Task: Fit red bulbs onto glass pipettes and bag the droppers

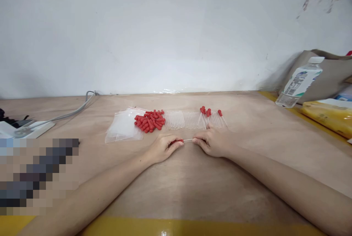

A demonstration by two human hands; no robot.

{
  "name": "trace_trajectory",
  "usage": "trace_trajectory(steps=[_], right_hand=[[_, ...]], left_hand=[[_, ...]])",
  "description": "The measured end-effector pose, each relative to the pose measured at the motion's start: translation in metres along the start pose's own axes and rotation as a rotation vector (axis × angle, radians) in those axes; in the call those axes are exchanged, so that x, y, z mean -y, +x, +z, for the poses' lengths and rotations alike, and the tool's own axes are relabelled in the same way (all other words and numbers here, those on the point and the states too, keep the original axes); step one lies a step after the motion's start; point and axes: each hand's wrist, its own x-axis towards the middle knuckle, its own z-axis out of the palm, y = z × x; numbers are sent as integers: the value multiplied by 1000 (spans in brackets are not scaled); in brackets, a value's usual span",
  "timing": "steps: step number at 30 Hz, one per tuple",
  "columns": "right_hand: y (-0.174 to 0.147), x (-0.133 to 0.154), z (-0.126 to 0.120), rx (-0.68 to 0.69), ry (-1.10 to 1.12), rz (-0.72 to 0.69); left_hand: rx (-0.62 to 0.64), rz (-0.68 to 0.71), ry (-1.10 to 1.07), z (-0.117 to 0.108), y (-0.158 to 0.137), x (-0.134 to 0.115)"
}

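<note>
My left hand (164, 148) pinches a red rubber dropper bulb (180, 141) between thumb and fingers. A thin clear dropper tube (188, 140) spans the gap between my hands, one end meeting the bulb's mouth. How deep it sits in the bulb I cannot tell. The tube's other end is pinched by my right hand (213, 143). Just beyond my hands lie a heap of red bulbs (149, 121) and a row of clear tubes (181, 120). To the right, several tubes carry red bulbs (209, 112) at their far ends, partly hidden by my right hand.
Flat clear plastic bags (123, 126) lie left of the heap. A grey cable (79, 109) runs to the wall at the left. On the right stand a tilted plastic bottle (299, 82), a grey bag (330, 74) and a yellow package (327, 117).
</note>
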Motion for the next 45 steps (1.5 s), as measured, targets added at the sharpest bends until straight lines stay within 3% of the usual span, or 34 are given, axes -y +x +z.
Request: trace_trajectory(steps=[7,12,17,23,31,39,45], right_hand=[[-2,3,3,-131,-177,-69],[-2,-5,6,-172,-92,-118],[2,-7,7,-175,-34,-75],[0,1,9,-227,-50,-9],[0,13,12,-173,-31,66],[5,11,6,-2,101,39],[4,1,4,-47,312,76]], left_hand=[[-54,5,28,-1,-1,-2],[-23,-48,-120,-2,0,-2],[-31,-123,-235,-2,3,-1],[-59,-153,-195,-3,3,-2],[-119,-54,-164,0,1,0],[-107,92,-32,-1,1,-2],[-180,-83,-84,-6,4,0]])
